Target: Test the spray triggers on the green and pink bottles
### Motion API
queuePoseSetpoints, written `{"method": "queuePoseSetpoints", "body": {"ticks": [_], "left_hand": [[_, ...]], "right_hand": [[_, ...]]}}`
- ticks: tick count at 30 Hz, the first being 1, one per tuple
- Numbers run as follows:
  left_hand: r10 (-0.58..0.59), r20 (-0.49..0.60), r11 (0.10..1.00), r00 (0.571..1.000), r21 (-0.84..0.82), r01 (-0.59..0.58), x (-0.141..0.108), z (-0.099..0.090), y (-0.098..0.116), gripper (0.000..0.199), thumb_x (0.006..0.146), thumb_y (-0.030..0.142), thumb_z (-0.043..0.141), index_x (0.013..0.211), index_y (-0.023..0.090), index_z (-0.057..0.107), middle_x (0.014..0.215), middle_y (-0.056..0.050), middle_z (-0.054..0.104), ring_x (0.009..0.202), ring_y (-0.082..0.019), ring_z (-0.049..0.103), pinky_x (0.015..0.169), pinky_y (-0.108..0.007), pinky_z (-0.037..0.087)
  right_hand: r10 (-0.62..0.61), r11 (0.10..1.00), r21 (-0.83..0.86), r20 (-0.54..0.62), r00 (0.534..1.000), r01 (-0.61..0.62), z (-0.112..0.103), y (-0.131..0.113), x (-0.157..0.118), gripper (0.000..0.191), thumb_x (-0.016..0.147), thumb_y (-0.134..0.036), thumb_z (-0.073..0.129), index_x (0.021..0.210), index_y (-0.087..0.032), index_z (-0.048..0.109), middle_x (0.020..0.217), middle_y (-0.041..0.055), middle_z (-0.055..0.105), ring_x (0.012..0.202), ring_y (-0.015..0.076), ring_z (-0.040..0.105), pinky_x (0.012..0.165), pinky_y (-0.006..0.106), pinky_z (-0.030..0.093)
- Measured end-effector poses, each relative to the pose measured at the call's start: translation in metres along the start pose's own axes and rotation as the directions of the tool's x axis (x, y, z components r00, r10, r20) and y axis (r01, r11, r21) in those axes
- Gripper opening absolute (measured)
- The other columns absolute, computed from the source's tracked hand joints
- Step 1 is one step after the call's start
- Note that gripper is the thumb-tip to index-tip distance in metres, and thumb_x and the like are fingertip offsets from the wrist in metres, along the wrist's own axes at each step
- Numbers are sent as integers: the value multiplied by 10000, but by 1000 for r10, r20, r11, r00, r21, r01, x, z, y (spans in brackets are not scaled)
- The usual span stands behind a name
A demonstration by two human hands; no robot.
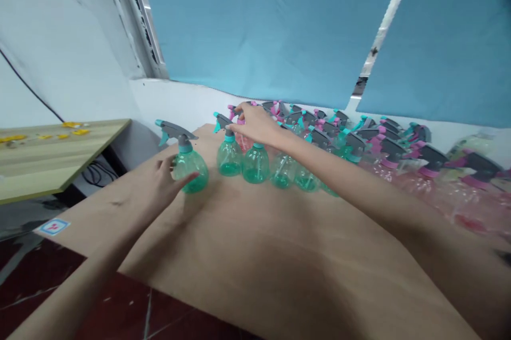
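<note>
My left hand (pixel 163 180) is curled around the body of a green spray bottle (pixel 194 170) at the left end of the row, thumb across its front. The bottle has a grey and teal trigger head and some green liquid low inside. My right hand (pixel 255 123) is closed over the head of another green spray bottle (pixel 256 165), whose trigger it hides. Its fingertips come close to the head of the neighbouring green spray bottle (pixel 230 158); I cannot tell if they touch. Behind my right hand, a pink spray bottle (pixel 243 142) is partly covered.
Several more green bottles (pixel 282 172) and pink bottles (pixel 427 185) crowd the right and back of the wooden table (pixel 247 244). A blue-covered window (pixel 279 26) is behind. At left, a second table (pixel 35 164) carries yellow pieces (pixel 72 125). A sticker (pixel 55 226) marks the near-left corner.
</note>
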State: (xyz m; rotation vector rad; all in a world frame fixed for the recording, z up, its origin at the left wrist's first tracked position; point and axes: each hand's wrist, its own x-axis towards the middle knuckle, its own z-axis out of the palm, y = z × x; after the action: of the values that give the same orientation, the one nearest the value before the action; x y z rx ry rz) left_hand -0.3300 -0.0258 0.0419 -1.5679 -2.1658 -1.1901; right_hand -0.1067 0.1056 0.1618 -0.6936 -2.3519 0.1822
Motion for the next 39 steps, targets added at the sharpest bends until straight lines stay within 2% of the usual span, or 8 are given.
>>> {"method": "queuePoseSetpoints", "body": {"ticks": [5,8,12,22,28,33,36,39], "left_hand": [[-40,-18,999,999,-7,40,35,27,-10,621,611,444,707,1104,154,466,989,-97,539,923,-270,545,782,-386,445],[-42,-19,999,999,0,42,45,39,-9,598,641,428,698,1101,140,449,1021,-115,536,947,-268,541,780,-376,445],[-33,-19,999,999,20,34,50,44,-7,575,647,418,706,1077,136,449,1005,-113,538,967,-271,531,793,-378,437],[-16,12,995,1000,97,15,45,41,6,576,665,467,690,1075,136,456,1000,-117,524,1020,-300,483,861,-429,383],[-39,29,992,999,118,35,45,40,7,656,665,529,667,1134,124,453,1040,-147,512,1087,-341,429,880,-475,356],[-54,11,995,998,90,53,40,42,8,780,674,545,651,1247,98,368,1122,-177,480,1133,-358,398,920,-485,317],[-60,-27,997,998,56,61,26,32,18,714,766,571,532,1265,90,359,1154,-190,456,1175,-365,354,946,-496,279],[-22,-6,1000,1000,5,22,1,17,36,543,876,534,354,1228,125,409,1163,-153,459,1147,-301,411,947,-438,310]], "right_hand": [[137,984,-125,85,987,-126,19,-5,22,522,757,-394,555,1111,-13,514,1013,223,617,934,288,579,732,364,425],[170,975,-159,96,981,-154,27,-8,28,520,760,-384,569,1095,11,526,1028,252,606,953,310,575,733,373,425],[189,966,-200,125,974,-162,36,-6,32,355,811,-326,520,976,-26,613,998,237,628,961,317,578,740,383,422],[184,966,-207,133,974,-154,39,-7,31,348,836,-348,494,957,-53,632,974,229,635,928,325,597,700,390,428],[143,975,-186,127,981,-118,40,-2,25,395,854,-388,438,984,-60,615,974,220,637,918,312,596,701,381,421],[121,982,-162,134,984,-99,39,-6,15,380,863,-392,417,959,-80,612,907,193,648,882,283,597,680,353,407],[99,987,-139,142,985,-79,34,-11,7,375,866,-414,408,937,-104,606,829,153,647,809,241,601,653,327,398],[68,993,-103,146,987,-53,27,-17,-7,361,866,-423,405,922,-124,598,736,109,636,730,204,590,619,302,384]]}}
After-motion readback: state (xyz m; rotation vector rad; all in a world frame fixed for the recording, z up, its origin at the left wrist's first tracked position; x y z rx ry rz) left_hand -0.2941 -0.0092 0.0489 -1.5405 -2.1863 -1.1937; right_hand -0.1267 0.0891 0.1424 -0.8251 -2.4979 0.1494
